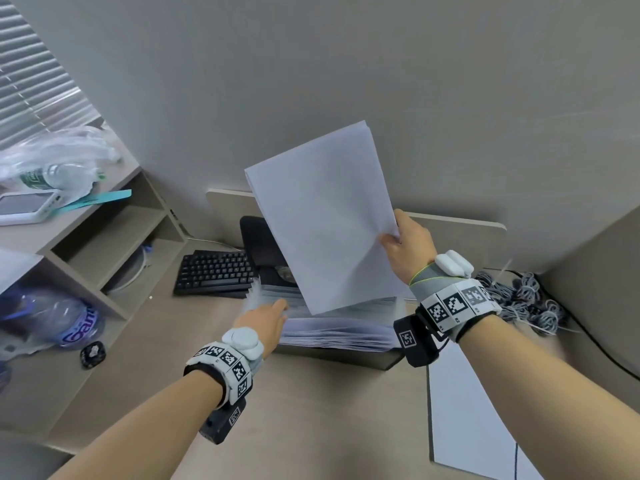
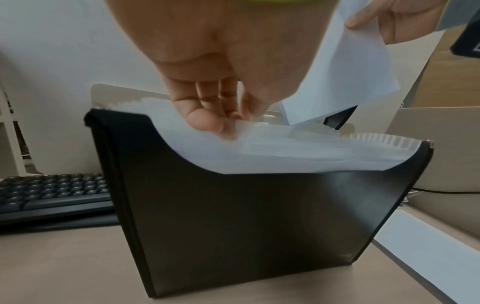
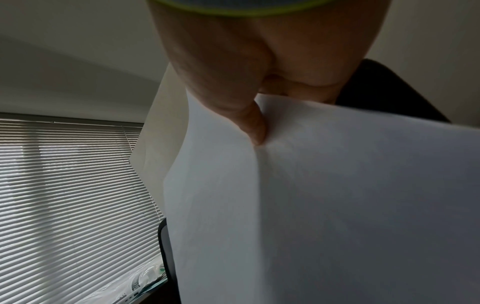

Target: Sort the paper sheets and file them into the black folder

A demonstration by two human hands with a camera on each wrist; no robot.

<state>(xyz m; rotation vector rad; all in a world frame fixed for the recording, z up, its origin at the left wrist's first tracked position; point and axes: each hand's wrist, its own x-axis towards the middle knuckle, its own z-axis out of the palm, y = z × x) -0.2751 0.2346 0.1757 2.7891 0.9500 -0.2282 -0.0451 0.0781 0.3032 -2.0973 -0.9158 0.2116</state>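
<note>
White paper sheets [image 1: 322,216], pinched by the right hand [image 1: 408,244], stand long-axis up, tilted; left hand's [image 1: 266,322] fingers [image 2: 205,121] part the black folder's [image 2: 259,226] dividers.

White sheets [image 1: 322,216] held upright over black folder [image 2: 259,226], standing open w/ paper.

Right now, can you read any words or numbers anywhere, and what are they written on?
"Gam", cut off: purple letters on the clear plastic bottle beside the shelf.
Green label on the clear bottle inside the plastic bag: too blurred.
Small mark low on the black folder: too small.
Black keyboard keys: too small.
Held white paper sheets: no print shows.
Wristband squares: patterns, not words.
</note>
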